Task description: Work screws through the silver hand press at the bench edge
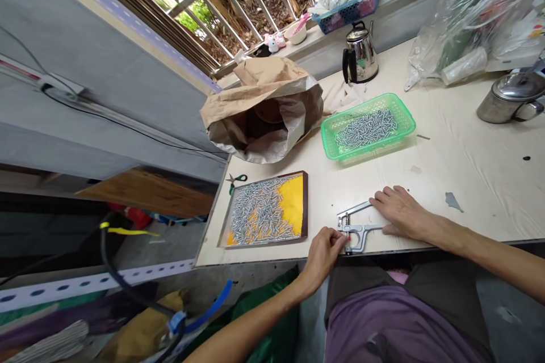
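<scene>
A silver hand press [359, 229] with a spring and two long handles lies at the table's front edge. My right hand [400, 212] rests over the ends of its handles, fingers curled around them. At the press's left end, my left hand [327, 250] is closed in a pinch by the jaw. A small red spot shows there beside the fingertips; what they hold is too small to make out. Left of the hands sits a shallow tray [305, 204] with a yellow bottom, covered mostly by small silver metal pins. Behind the press, a green plastic basket [327, 139] holds more such pins.
A large open brown paper bag [264, 82] stands behind the tray. Green-handled scissors [237, 179] lie at the tray's back left corner. Toward the back are a steel kettle [361, 57], a clear plastic bag [460, 28] and a lidded metal mug [508, 99].
</scene>
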`<control>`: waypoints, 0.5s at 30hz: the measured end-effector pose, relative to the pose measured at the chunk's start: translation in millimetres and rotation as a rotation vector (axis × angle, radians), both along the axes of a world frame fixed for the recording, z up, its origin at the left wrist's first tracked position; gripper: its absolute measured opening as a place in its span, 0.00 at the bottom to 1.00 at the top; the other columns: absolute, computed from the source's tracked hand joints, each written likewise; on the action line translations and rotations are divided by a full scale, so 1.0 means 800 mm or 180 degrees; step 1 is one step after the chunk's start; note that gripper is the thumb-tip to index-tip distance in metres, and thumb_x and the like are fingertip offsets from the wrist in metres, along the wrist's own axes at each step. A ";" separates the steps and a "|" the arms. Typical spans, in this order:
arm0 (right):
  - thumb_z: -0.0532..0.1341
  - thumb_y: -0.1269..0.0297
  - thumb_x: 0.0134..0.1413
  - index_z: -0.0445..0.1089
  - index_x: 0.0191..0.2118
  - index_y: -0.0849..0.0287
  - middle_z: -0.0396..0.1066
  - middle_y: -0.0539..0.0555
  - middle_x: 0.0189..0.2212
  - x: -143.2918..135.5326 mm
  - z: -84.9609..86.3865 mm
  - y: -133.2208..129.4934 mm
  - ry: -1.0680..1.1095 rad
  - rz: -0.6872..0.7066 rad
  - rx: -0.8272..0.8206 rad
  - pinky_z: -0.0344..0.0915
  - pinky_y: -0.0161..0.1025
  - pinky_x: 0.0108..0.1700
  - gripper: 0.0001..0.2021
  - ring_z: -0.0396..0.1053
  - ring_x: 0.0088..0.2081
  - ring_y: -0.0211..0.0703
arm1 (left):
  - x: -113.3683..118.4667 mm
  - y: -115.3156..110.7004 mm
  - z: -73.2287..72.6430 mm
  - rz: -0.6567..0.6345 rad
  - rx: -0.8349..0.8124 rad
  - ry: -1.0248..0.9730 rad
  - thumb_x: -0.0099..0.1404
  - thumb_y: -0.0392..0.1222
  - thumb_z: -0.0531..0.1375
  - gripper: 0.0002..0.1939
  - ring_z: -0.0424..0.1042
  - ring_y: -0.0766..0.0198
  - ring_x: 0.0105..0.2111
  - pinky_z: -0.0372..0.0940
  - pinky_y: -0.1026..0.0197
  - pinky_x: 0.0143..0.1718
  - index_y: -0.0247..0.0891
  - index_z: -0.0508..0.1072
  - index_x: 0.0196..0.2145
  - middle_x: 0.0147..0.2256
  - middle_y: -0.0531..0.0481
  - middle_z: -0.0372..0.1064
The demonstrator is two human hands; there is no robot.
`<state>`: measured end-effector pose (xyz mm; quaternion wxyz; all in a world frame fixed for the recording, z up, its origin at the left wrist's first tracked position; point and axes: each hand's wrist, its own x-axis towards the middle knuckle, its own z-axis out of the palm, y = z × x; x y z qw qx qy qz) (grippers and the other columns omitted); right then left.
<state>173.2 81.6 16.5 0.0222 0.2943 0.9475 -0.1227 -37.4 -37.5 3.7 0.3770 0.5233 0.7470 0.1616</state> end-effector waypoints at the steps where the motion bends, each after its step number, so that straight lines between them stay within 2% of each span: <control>1: 0.69 0.61 0.41 0.66 0.44 0.62 0.68 0.59 0.41 0.000 -0.003 -0.003 0.0047 0.0019 0.0040 0.56 0.47 0.43 0.22 0.62 0.43 0.52 | 0.004 0.002 0.001 -0.0211 0.0379 0.0216 0.62 0.47 0.58 0.11 0.69 0.62 0.32 0.65 0.60 0.35 0.36 0.72 0.31 0.30 0.48 0.69; 3: 0.68 0.64 0.43 0.65 0.43 0.62 0.67 0.59 0.40 0.001 -0.007 -0.008 0.0119 0.0012 0.0096 0.57 0.45 0.42 0.20 0.62 0.42 0.51 | 0.014 0.014 0.001 -0.0762 0.0982 0.0536 0.62 0.45 0.59 0.11 0.68 0.57 0.42 0.65 0.54 0.44 0.39 0.71 0.41 0.41 0.45 0.69; 5: 0.68 0.66 0.43 0.65 0.45 0.62 0.67 0.59 0.40 0.002 -0.009 -0.013 0.0148 -0.0062 0.0107 0.58 0.44 0.41 0.22 0.62 0.42 0.51 | 0.027 0.034 -0.001 -0.1322 0.1270 0.0728 0.60 0.44 0.63 0.21 0.64 0.52 0.49 0.62 0.48 0.50 0.40 0.66 0.50 0.49 0.41 0.65; 7: 0.69 0.66 0.42 0.64 0.48 0.64 0.67 0.59 0.41 0.005 -0.008 -0.016 0.0186 -0.0136 0.0053 0.60 0.44 0.41 0.25 0.62 0.42 0.51 | 0.038 0.056 -0.003 -0.1806 0.1300 0.0799 0.58 0.44 0.64 0.30 0.62 0.50 0.51 0.61 0.46 0.52 0.39 0.60 0.55 0.53 0.39 0.61; 11: 0.72 0.63 0.36 0.63 0.50 0.66 0.67 0.60 0.43 0.014 -0.001 -0.014 0.0278 -0.0096 -0.0053 0.62 0.44 0.42 0.33 0.62 0.42 0.52 | 0.047 0.082 -0.001 -0.2376 0.1105 0.0846 0.57 0.45 0.64 0.33 0.64 0.49 0.47 0.64 0.47 0.47 0.36 0.56 0.57 0.47 0.39 0.63; 13: 0.71 0.63 0.38 0.65 0.47 0.67 0.67 0.61 0.42 0.018 0.000 -0.012 0.0183 -0.0144 0.0018 0.62 0.44 0.42 0.28 0.62 0.42 0.52 | 0.047 0.083 0.001 -0.2476 0.1075 0.0972 0.58 0.44 0.64 0.30 0.64 0.50 0.45 0.65 0.48 0.45 0.35 0.59 0.55 0.45 0.40 0.64; 15: 0.68 0.66 0.45 0.67 0.43 0.65 0.68 0.59 0.39 0.018 -0.002 -0.013 0.0083 -0.0133 0.0109 0.61 0.43 0.40 0.18 0.63 0.40 0.51 | 0.047 0.080 0.000 -0.2535 0.1083 0.1091 0.60 0.43 0.62 0.23 0.64 0.51 0.43 0.65 0.49 0.43 0.35 0.62 0.51 0.43 0.41 0.64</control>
